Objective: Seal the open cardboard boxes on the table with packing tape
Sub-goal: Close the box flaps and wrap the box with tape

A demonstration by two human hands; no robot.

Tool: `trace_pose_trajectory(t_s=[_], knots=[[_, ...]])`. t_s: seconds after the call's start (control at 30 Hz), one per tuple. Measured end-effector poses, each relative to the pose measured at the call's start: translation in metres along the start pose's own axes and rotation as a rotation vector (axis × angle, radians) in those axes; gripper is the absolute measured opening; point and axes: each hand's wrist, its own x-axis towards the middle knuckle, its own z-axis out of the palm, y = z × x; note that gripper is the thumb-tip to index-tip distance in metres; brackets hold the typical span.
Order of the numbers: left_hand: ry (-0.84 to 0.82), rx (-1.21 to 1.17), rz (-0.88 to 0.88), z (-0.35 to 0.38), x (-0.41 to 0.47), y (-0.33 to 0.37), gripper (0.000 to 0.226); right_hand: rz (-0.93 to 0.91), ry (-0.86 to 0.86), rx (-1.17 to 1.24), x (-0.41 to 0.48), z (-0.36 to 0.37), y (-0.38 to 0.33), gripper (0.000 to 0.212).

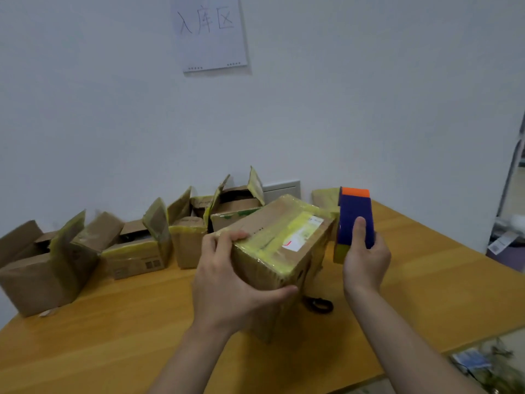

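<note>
Four open cardboard boxes [136, 251] line the white wall [369, 95] from left to middle of the frame. One closed box [284, 240], banded in yellowish tape, is at centre, with the left hand [227, 282] clasped round its near end. The right hand [366, 260], right of centre, grasps one blue-and-orange tape dispenser [355, 214] just beside it, and one pair of black scissors [318, 304] lies on the orange wooden table [127, 322], one handwritten sheet [210, 32] hanging upper middle.

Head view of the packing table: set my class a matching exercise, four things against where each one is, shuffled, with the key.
Things: 1 tape dispenser; 2 taped box; 3 scissors; 4 paper sheet.
Places: A on the wall; B gripped by the left hand; C on the table, untouched; D held in the right hand.
Pairs: 1-D; 2-B; 3-C; 4-A.
</note>
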Motion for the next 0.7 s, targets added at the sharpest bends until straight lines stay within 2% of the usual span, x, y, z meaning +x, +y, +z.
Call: trace_pose_trajectory(t_s=[0.13, 0.37, 0.7], knots=[[0.073, 0.007, -0.08, 0.06, 0.021, 0.017, 0.114, 0.015, 0.039, -0.049, 0.017, -0.018, 0.015, 0.044], [0.156, 0.084, -0.247, 0.144, 0.041, 0.022, 0.111, 0.04, -0.027, -0.092, 0.017, -0.021, 0.048, 0.044], [0.098, 0.093, -0.318, 0.196, 0.063, 0.017, 0.112, 0.064, -0.069, -0.075, 0.034, -0.002, 0.077, 0.04]])
